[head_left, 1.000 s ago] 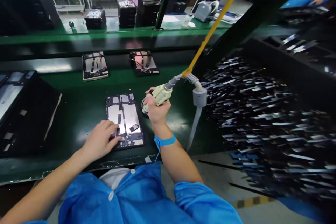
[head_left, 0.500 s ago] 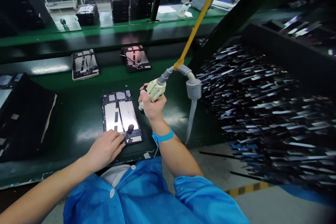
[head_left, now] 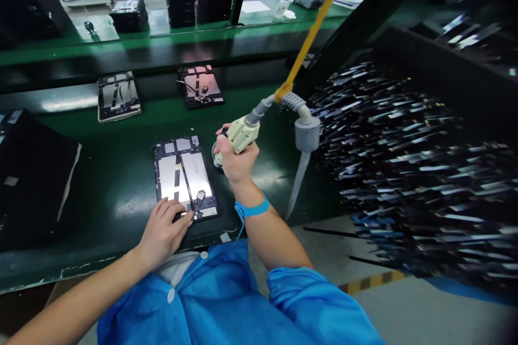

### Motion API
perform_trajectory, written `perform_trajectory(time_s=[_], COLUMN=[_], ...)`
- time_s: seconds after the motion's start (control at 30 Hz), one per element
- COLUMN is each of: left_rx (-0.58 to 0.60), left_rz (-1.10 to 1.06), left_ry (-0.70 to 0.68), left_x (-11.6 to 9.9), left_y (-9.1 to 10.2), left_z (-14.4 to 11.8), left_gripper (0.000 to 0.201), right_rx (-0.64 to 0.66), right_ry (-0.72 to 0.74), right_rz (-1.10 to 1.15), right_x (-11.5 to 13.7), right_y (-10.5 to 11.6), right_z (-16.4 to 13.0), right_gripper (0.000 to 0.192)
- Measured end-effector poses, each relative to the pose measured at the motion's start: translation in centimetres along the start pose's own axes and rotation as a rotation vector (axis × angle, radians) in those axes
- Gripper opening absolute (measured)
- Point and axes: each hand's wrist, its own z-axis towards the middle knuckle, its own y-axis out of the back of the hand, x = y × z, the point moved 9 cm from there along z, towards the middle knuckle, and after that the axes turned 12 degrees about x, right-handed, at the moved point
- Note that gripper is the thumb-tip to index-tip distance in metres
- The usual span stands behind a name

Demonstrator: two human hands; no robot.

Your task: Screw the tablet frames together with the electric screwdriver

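Observation:
An opened tablet [head_left: 168, 172] lies on the green bench in front of me, its inside facing up, with a thin black cable down its silver middle. My left hand [head_left: 164, 229] rests over its lower left corner, fingers spread and thumb apart near the bottom edge. To the right of the tablet, my right hand [head_left: 237, 161] is closed around a cream air gun [head_left: 244, 133], which looks like an ionizing type. Its round, vented front points down to the left, beside the tablet's upper right side. A grey hose [head_left: 263, 107] runs from its back. A blue band [head_left: 253, 209] circles my right wrist.
Two more opened tablets, one left [head_left: 118, 97] and one centre [head_left: 201, 86], lie farther back. A yellow strap [head_left: 309, 38] suspends the hose. Dense rows of dark panels [head_left: 404, 156] fill the right side; a black stack [head_left: 36, 183] stands left.
My left hand has shifted slightly, its fingers and thumb spreading apart at the tablet's lower corner. The air gun has turned a little, showing more of its round front. The view has shifted slightly.

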Motion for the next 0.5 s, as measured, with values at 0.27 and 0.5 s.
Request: perform_trajectory(time_s=[0.27, 0.5], left_rx=[-0.027, -0.073], left_rz=[-0.131, -0.145], left_ry=[-0.009, -0.031], left_x=[4.8, 7.5], left_y=[-0.3, -0.7], left_z=[3.4, 5.7], left_gripper=[0.018, 0.023], right_rx=[-0.030, -0.024], right_ry=[-0.032, -0.048], right_rz=[0.005, -0.022], right_x=[0.1, -0.4], right_y=[2.3, 2.6], right_z=[0.8, 0.0], right_gripper=[0.021, 0.020])
